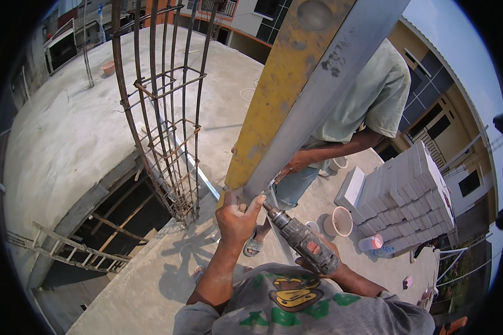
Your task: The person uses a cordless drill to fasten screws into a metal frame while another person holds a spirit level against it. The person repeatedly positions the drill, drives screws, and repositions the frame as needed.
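Observation:
A long yellow spirit level (279, 95) stands upright, slightly tilted, flush against a grey metal profile (324, 92). My left hand (237, 220) is closed around their lower part, the thumb stretched toward the drill's tip. In my right hand (331, 257) is a dark cordless-looking power drill (307, 240), its chuck pointing up and left, close to the left thumb and the profile. Part of the right hand is hidden behind the drill body. Beyond the profile a co-worker in a pale green shirt (369, 100) stands with a hand (288, 164) at the profile.
A rebar column cage (176, 139) rises at left, beside an opening in the slab with a wooden ladder (67, 248). Stacked grey blocks (408, 190) stand at right, near a bucket (338, 221) and a pink-lidded container (370, 242). A metal strip (207, 184) lies behind the cage.

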Available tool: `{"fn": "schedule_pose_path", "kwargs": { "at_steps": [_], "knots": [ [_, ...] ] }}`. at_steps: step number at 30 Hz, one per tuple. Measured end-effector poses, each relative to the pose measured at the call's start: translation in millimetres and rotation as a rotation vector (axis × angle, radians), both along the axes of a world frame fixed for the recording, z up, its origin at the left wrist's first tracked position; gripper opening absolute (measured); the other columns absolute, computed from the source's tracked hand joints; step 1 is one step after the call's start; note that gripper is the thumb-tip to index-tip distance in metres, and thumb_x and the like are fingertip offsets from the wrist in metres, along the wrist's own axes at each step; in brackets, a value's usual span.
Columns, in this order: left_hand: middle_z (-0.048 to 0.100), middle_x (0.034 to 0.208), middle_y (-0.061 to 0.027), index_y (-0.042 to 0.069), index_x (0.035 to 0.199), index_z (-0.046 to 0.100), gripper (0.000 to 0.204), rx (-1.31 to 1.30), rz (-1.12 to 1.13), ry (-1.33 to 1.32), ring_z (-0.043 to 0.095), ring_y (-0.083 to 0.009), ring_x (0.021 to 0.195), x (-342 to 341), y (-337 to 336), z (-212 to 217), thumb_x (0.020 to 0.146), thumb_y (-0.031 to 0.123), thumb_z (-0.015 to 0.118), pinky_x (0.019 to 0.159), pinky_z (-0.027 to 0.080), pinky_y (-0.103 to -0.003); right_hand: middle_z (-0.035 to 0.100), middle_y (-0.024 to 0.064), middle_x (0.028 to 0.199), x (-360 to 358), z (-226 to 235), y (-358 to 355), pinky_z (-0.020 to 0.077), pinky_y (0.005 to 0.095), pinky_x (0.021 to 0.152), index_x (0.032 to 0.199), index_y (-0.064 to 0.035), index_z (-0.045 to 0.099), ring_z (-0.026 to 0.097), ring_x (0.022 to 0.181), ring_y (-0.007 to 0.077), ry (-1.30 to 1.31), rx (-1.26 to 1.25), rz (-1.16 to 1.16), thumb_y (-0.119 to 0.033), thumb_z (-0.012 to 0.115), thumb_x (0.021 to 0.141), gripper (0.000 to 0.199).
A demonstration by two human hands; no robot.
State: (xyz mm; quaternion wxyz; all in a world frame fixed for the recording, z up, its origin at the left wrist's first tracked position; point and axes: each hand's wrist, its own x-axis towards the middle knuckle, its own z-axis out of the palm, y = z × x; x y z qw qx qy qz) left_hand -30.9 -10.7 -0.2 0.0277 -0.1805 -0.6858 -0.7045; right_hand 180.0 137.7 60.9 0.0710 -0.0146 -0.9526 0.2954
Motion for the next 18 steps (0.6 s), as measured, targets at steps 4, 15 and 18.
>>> {"fn": "schedule_pose_path", "kwargs": {
  "at_steps": [4, 15, 18],
  "knots": [
    [0.058, 0.063, -0.0029, -0.002, 0.106, 0.062, 0.046, 0.044, 0.038, 0.008, 0.05, -0.0103, 0.053, 1.5, 2.1, -2.6, 0.079, 0.025, 0.087, 0.051, 0.044, -0.028, 0.064, 0.0114, 0.121, 1.0, -3.0, 3.7, 0.0492, 0.0327, 0.096, 0.142, -0.0029, 0.045, 0.064, 0.11, 0.021, -0.009, -0.156, -0.028, -0.021, 0.085, 0.08, 0.076],
    [0.07, 0.079, -0.0128, -0.005, 0.112, 0.057, 0.048, 0.07, -0.015, -0.024, 0.064, -0.0117, 0.06, 2.0, 3.8, 0.8, 0.079, 0.015, 0.085, 0.053, 0.051, -0.029, 0.062, 0.0138, 0.126, -0.5, -7.8, 0.5, 0.0481, 0.034, 0.1, 0.143, -0.0027, 0.044, 0.063, 0.116, 0.0232, 0.008, -0.16, -0.014, -0.024, 0.084, 0.083, 0.074],
    [0.071, 0.08, -0.0138, -0.006, 0.11, 0.056, 0.046, 0.203, 0.004, 0.006, 0.066, -0.0138, 0.06, 1.9, 8.6, 1.7, 0.079, 0.014, 0.085, 0.052, 0.052, -0.029, 0.062, 0.0135, 0.125, 0.4, -7.0, -1.5, 0.0472, 0.0333, 0.1, 0.142, -0.0029, 0.045, 0.062, 0.116, 0.0231, -0.061, -0.342, -0.07, -0.023, 0.083, 0.083, 0.073]
  ]
}}
